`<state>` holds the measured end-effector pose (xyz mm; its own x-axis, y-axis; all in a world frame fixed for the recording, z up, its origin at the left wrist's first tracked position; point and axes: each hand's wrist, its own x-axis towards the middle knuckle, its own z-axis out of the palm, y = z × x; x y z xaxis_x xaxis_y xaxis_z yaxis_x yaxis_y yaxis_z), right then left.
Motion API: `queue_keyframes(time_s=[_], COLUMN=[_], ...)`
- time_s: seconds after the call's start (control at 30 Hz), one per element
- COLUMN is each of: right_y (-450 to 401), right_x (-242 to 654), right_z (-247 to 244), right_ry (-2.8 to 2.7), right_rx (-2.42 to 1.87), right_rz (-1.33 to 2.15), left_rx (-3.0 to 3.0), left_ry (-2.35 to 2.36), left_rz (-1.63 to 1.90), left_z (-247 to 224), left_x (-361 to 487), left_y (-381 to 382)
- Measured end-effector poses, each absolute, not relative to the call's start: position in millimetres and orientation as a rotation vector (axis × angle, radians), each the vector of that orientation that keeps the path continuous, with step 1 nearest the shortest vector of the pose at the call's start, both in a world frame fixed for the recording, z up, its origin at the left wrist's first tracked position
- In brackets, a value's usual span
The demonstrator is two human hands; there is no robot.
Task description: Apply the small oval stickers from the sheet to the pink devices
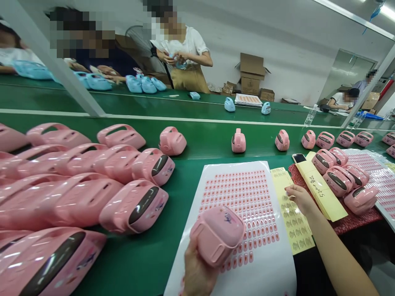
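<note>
Left hand is gripping pink case closed-fingered, raising it clear of sticker sheet; right hand, loosely curled, is steadying yellow sheet, any grip unclear.

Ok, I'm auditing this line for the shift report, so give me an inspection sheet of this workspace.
surface: green conveyor belt, red cloth at right.
job's things: pink plastic devices in rows and clusters; white sheet of pink labels; yellow label sheet.
clutter: phone and handwritten paper strip by the red cloth.
hands: left hand grips a pink device above the white sheet; right hand rests on the yellow sheet.
cables: dark cord beside a standing co-worker; nothing seen near the hands.
surroundings: co-workers handling blue devices across a second belt; cardboard boxes, fan.
</note>
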<state>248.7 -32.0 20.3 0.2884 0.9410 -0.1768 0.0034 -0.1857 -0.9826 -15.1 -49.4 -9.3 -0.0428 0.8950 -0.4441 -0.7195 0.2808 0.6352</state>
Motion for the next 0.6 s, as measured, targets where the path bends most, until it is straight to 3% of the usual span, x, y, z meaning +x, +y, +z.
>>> queue_keyframes(time_s=[0.23,0.6], right_y=[-51,-53], right_x=[170,144], right_z=[78,72], right_ry=[-1.222,-1.402], right_rx=[-1.253,-1.413], right_rz=[1.261,1.145], left_rx=[0.769,0.793], left_ry=[1.003,1.027], left_rz=[1.267,1.264], left_z=[-1,6], left_x=[-1,7], left_y=[-50,-51])
